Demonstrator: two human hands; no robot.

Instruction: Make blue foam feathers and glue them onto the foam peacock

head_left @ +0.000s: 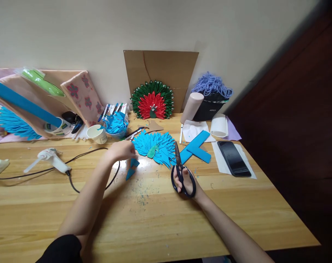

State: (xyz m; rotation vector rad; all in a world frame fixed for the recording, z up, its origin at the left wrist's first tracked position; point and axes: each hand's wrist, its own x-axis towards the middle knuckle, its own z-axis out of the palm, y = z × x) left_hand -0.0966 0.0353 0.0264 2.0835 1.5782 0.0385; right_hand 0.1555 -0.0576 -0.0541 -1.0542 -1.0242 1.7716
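Note:
Black-handled scissors are in my right hand, thumb and fingers through the loops. Their blades look closed and point away from me, beside a fan of blue leaf-shaped pieces. A green bird shape lies in the middle of that fan. To its left, my left hand is closed, fingers curled downward. Small blue cut pieces lie just under its fingertips; whether it grips one is hidden. Two blue strips overlap to the right of the fan.
A white glue gun and its black cable lie at left. Behind stand a paper cup, a tub of blue scraps and a red-green fan against cardboard. A phone lies at right, near the table edge.

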